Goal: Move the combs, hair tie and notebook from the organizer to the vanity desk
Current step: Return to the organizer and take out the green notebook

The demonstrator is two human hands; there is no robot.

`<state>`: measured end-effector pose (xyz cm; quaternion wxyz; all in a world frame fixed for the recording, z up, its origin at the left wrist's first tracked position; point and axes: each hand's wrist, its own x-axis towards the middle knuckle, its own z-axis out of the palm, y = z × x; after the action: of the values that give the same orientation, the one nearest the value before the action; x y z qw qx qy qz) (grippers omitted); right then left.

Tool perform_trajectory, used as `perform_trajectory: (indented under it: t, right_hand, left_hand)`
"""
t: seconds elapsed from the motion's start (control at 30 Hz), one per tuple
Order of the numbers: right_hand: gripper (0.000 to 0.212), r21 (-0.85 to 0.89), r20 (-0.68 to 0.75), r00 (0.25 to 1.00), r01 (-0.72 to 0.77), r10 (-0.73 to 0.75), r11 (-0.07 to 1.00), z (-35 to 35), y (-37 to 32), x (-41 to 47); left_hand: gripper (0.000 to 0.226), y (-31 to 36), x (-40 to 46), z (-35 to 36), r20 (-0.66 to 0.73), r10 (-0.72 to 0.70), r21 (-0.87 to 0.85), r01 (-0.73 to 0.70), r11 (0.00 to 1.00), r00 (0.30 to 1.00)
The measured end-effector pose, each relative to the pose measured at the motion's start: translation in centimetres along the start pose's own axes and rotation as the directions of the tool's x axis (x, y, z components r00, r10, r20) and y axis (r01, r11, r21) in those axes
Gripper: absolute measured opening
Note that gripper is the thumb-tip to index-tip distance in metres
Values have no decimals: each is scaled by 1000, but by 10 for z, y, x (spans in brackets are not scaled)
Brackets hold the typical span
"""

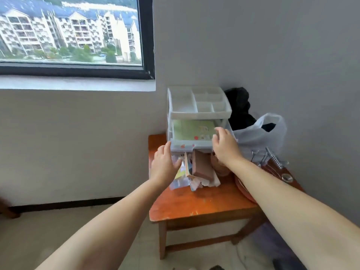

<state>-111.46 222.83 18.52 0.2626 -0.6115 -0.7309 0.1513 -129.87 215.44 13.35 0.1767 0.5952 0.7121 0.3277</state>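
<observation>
The notebook (pixel 191 130) lay flat in the pulled-out drawer (pixel 190 144), just beside the right hand (pixel 226 146), its fingers apart and empty.

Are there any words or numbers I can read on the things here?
None can be read.
Green notebook in the organizer drawer: pictures only; any print is too blurred.
Packets on the desk: colours show, letters too blurred.

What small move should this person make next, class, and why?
Probably lift the green illustrated notebook out with the right hand: the translucent white plastic drawer stands pulled open, the notebook lies exposed inside, and the fingers already reach its right edge.
</observation>
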Motion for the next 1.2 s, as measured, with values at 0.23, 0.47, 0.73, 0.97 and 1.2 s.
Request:
perform_trajectory:
  t: [0.23, 0.47, 0.73, 0.97, 1.2]
  right_hand:
    - [26, -313, 368, 867, -225, 336, 923, 10, 0, 107]
    - [45, -3, 448, 781, -486, 436, 874, 14, 13, 124]
    - [42, 316, 558, 693, -686, 456, 656, -11, 15, 113]
    - [34, 585, 749, 659, -705, 66, 401, -50, 59, 60]
    - [46, 409, 840, 527, -456, -130, 790, -56, 76, 44]
  left_hand:
    - [31, 1, 57, 18, -114, -123, -154, 104, 982, 986]
    - [31, -9, 58, 16, -138, -52, -112, 37, 993, 989]
    - [36, -8, 52, 10, -92, 14, -104, -24, 994, 996]
    - [33, -4, 58, 4, -72, 51, -127, -60, 990, 996]
    - [28, -13, 81, -17, -36, 88, -146, -93, 985, 995]
